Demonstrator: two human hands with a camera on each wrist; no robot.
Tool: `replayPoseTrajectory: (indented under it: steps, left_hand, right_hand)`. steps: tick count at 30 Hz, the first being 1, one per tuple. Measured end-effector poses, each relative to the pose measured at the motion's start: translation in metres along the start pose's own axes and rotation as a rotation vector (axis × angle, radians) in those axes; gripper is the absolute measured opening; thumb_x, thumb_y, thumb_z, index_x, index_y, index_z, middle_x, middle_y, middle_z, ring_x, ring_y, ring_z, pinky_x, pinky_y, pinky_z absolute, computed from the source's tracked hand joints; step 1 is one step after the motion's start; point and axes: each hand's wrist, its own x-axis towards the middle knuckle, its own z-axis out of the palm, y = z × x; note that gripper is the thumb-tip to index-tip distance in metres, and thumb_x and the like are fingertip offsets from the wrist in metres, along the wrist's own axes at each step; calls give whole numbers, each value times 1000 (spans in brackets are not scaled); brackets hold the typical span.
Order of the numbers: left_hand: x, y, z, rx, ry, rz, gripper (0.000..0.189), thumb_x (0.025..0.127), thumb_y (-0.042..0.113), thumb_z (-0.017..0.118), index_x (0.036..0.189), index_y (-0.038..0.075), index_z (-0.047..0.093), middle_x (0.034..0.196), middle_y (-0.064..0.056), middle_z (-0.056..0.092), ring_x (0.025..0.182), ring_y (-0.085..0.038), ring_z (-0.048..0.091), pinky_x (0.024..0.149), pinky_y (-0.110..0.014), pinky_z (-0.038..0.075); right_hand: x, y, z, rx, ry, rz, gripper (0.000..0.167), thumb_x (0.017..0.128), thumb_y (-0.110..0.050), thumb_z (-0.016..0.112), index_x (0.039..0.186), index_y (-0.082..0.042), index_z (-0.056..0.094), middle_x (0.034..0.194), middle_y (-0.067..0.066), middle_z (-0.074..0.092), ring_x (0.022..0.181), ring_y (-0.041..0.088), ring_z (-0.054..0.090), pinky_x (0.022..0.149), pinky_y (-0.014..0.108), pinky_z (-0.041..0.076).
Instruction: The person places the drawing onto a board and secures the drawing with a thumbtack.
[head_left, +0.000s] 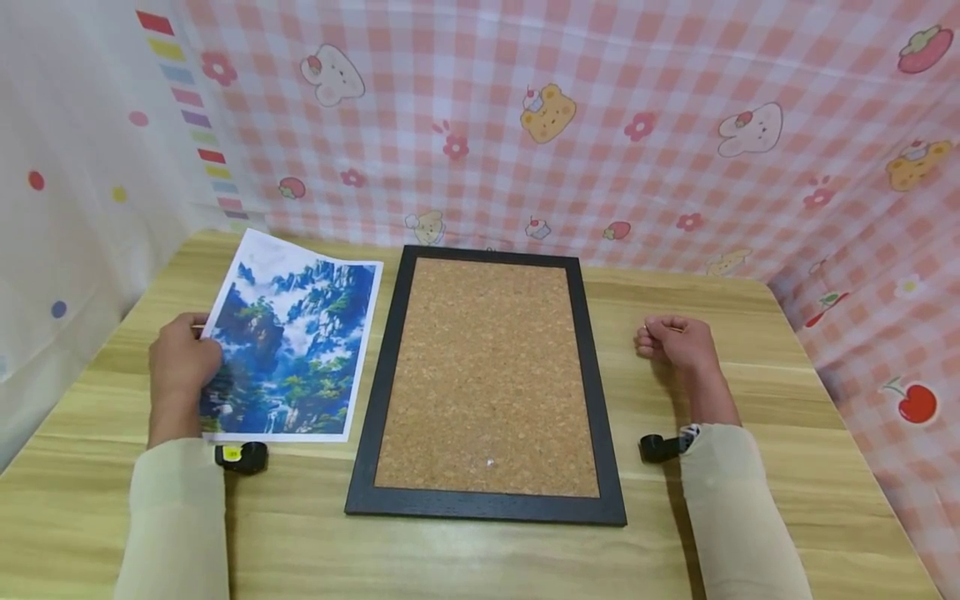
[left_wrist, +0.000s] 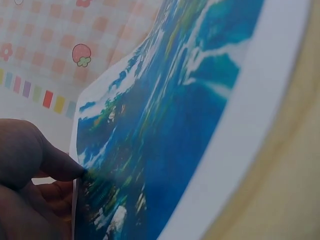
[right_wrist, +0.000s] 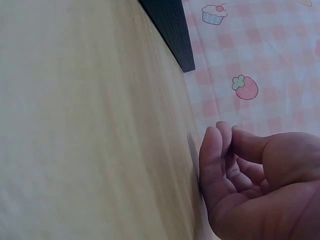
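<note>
On the left, my left hand [head_left: 182, 354] holds a printed landscape picture [head_left: 300, 333] of blue mountains, mist and green trees by its left edge, thumb in front and fingers behind. In the left wrist view the sheet [left_wrist: 175, 130] bows outward from this grip. A cork board [head_left: 491, 375] with a black frame lies in the middle of the table. Right of it is my right hand [head_left: 678, 340], its fingers bent and the thumb tip close against the index fingertip. I cannot tell whether something small sits between them.
A small clear spot [head_left: 490, 461] shows low on the cork. Both forearms rest over the wood-grain table [head_left: 480, 558], with black wrist devices beside the sleeves. A pink checked cloth [head_left: 480, 108] with cartoon prints hangs behind, and a pale dotted cloth [head_left: 75, 250] borders the left.
</note>
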Motion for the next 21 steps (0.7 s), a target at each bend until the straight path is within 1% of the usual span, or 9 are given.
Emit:
replayPoseTrajectory:
  steps: [2,6,10,12,15,17,19,21]
  left_hand:
    - [-1,-1,0,-14,12,-12,55,98,4,38,151,-9,36,141,-37,46,112,-50,52,96,-63,46]
    - [-1,-4,0,-20,56,2,52,97,5,39,147,-11,42,136,-35,50,108,-47,54,88,-58,49]
    - [2,-7,1,-30,92,16,50,97,5,40,143,-11,47,132,-32,53,106,-45,55,80,-51,49]
    - [3,-9,1,-40,104,14,47,98,5,42,142,-10,50,130,-31,55,103,-42,55,74,-44,48]
    - [4,-11,0,-57,120,9,43,99,6,48,139,-9,54,124,-26,59,93,-30,58,66,-30,47]
    - [4,-11,0,-95,116,-8,41,100,7,52,139,-6,57,118,-20,62,85,-18,57,61,-21,44]
    - [5,-12,-1,-146,101,-38,41,101,8,54,140,-3,58,113,-13,63,80,-10,54,59,-16,45]
    - [5,-13,-3,-198,80,-73,41,102,9,54,142,1,57,109,-6,62,79,-7,53,61,-15,46]
  right_hand:
    - [-1,0,0,9,0,0,36,104,-11,57,127,17,52,77,-1,69,68,7,64,63,24,58]
    - [-2,-1,1,18,1,-15,36,103,-12,59,126,16,53,76,-1,68,68,6,63,62,23,58]
    - [-4,-3,2,37,-21,-36,27,101,-6,62,119,14,59,76,-1,71,70,5,68,67,23,59]
    - [-4,-4,2,51,-38,-40,18,100,-3,62,113,10,63,77,0,72,72,6,70,70,24,59]
    - [-5,-6,3,71,-48,-40,10,100,-3,62,104,4,68,78,0,73,73,7,70,71,24,59]
    - [-5,-6,3,84,-42,-41,8,100,-3,63,102,1,69,78,0,72,74,7,70,71,24,59]
    - [-6,-7,4,101,-42,-43,8,100,-3,63,103,1,69,79,0,72,75,8,70,72,25,60]
    - [-6,-8,4,106,-44,-49,10,100,-4,63,106,2,67,81,0,72,76,9,71,73,25,60]
